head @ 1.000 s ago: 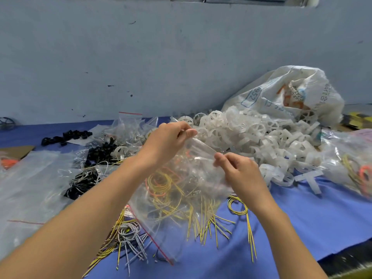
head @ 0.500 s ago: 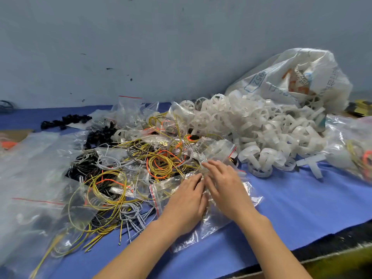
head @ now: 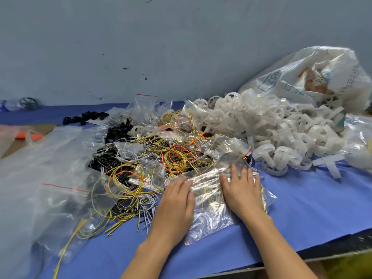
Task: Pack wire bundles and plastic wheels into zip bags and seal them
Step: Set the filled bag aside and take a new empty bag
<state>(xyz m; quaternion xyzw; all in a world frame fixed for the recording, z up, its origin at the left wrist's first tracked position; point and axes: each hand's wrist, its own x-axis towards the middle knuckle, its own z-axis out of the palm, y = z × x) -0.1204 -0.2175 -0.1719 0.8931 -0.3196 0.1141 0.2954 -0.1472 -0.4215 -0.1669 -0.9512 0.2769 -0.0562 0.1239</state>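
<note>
A clear zip bag (head: pixel 209 214) with yellow wires inside lies flat on the blue table (head: pixel 314 206). My left hand (head: pixel 177 198) presses on its left part with straight fingers. My right hand (head: pixel 239 188) lies flat on its right part, fingers spread toward the bag's far edge. Behind the bag sits a tangle of yellow, orange, grey and black wire bundles (head: pixel 161 158). A heap of white plastic wheels (head: pixel 271 127) fills the right middle.
A large white sack (head: pixel 314 77) stands at the back right against the grey wall. Empty clear zip bags (head: pixel 50 178) cover the left side. Black wheels (head: pixel 84 117) lie at the back left. The table's front edge (head: pixel 302 256) runs close below my right forearm.
The bag came down from mid-air onto the table. Both hands let go of its top and now press flat on it, having moved apart from each other.
</note>
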